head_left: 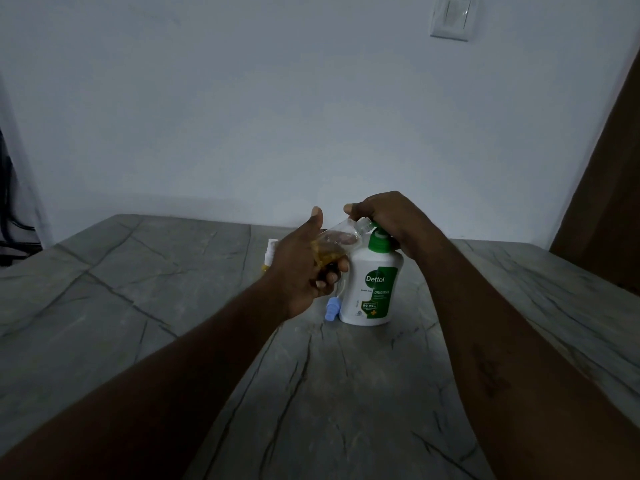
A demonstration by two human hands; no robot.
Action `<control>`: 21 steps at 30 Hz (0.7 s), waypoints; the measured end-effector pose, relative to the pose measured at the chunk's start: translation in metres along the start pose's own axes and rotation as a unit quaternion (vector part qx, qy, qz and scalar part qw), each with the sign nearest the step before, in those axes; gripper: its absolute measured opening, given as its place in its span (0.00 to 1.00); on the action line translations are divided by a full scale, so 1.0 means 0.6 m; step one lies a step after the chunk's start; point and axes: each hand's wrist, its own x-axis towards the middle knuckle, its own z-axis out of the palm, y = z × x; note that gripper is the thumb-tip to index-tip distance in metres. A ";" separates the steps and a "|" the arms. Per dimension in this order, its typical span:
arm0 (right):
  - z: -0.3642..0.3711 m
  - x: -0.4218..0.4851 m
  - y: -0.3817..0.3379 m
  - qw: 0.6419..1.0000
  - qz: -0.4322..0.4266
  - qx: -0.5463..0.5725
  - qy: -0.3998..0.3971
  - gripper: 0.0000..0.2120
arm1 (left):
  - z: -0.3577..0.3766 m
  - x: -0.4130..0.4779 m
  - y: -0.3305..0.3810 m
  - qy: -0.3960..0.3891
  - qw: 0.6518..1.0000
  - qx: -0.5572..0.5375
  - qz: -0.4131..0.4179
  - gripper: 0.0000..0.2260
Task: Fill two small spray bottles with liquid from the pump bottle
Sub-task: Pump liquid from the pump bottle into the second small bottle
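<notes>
A white pump bottle (375, 289) with a green label and green pump stands on the grey marble table (173, 271). My right hand (384, 220) rests on top of the pump head, fingers curled over it. My left hand (304, 268) grips a small clear spray bottle (337, 242), tilted with its open neck at the pump spout; amber liquid sits in its lower part. A blue spray cap (331, 309) with a thin tube lies on the table below my left hand. A second small bottle (270, 254), white and yellow, shows partly behind my left hand.
The table's back edge meets a pale wall. A brown door or panel (602, 202) stands at the right. A light switch (452, 17) is high on the wall. Dark cables (8, 202) hang at the far left.
</notes>
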 end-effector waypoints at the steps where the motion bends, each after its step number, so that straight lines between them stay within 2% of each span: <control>1: -0.001 0.000 0.000 1.000 0.000 0.002 -0.002 0.10 | 0.000 0.000 -0.001 0.001 1.000 0.000 0.000 0.32; 11: -0.011 -0.002 -0.014 0.996 -0.063 -0.053 0.025 0.14 | 0.001 0.002 0.006 -0.007 1.000 -0.009 0.009 0.31; 16: -0.006 -0.001 -0.010 1.000 -0.018 -0.023 0.011 0.11 | 0.001 0.002 0.006 -0.002 1.000 -0.008 0.009 0.32; 21: -0.001 -0.004 -0.004 1.000 0.014 0.015 0.000 0.13 | 0.001 0.001 0.006 0.007 1.000 0.002 0.002 0.32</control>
